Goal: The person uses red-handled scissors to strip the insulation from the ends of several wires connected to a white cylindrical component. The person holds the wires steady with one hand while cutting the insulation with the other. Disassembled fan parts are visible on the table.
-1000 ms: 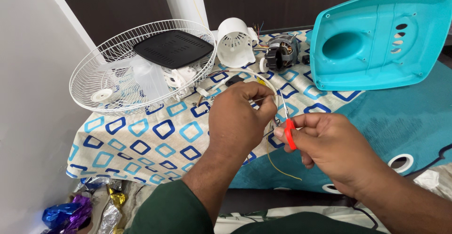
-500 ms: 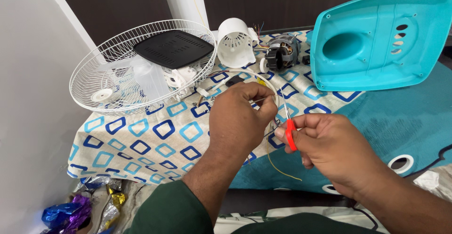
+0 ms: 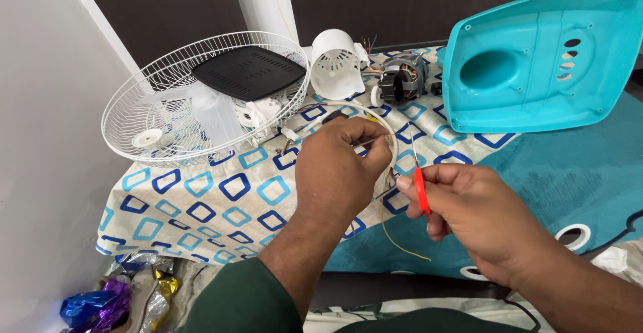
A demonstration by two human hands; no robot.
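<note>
My left hand (image 3: pixel 338 165) pinches a bundle of thin wires (image 3: pixel 388 162), white and yellow, above the patterned cloth (image 3: pixel 221 192). A yellow strand trails down past the cloth's edge. My right hand (image 3: pixel 479 212) grips a small tool with a red handle (image 3: pixel 420 189), its metal tip pointing up toward the wires near my left fingers. Both hands sit close together at the middle of the view. My green sleeve shows at the bottom.
A white wire fan guard (image 3: pixel 201 99) holds a black flat box (image 3: pixel 246 72) and white fan parts. Behind are a white motor cover (image 3: pixel 335 62), a bare motor (image 3: pixel 402 78) and a large turquoise plastic housing (image 3: pixel 542 58). Foil wrappers (image 3: pixel 100 303) lie lower left.
Both hands stay nearly in place; my right hand with the red-handled tool has shifted slightly against the wires.
</note>
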